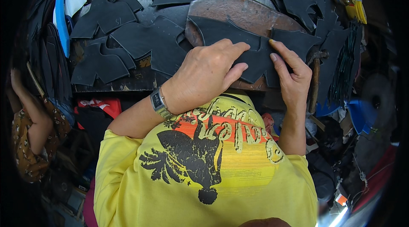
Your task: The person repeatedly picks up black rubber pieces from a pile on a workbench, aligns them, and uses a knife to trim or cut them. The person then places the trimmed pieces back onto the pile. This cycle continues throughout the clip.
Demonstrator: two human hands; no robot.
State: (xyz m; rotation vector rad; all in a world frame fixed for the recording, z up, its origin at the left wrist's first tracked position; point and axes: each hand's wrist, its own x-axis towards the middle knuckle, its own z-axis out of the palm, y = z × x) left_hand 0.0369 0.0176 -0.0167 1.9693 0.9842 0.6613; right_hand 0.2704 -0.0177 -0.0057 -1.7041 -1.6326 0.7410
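Note:
A flat black leather-like cut piece [251, 61] lies on a brown stone slab [238, 7] at the table's near edge. My left hand [208, 67], with a metal watch on its wrist, holds the piece down from the left; its index finger and thumb reach over it, and the other fingers are curled and partly hidden. From the right, my right hand [294, 67] has its index fingertip and thumb on the same piece, close together. Another black piece [294, 41] lies behind the right fingers. Just right of that hand is a hammer [315, 73] with a wooden handle.
Several black cut pieces [166, 41] cover the dark table, some overlapping. More black pieces [347, 65] hang or stack at the right edge. A yellow packet [358, 11] sits at the far right. Another person's arm [32, 116] shows at the left, and a blue plastic container [360, 116] at the lower right.

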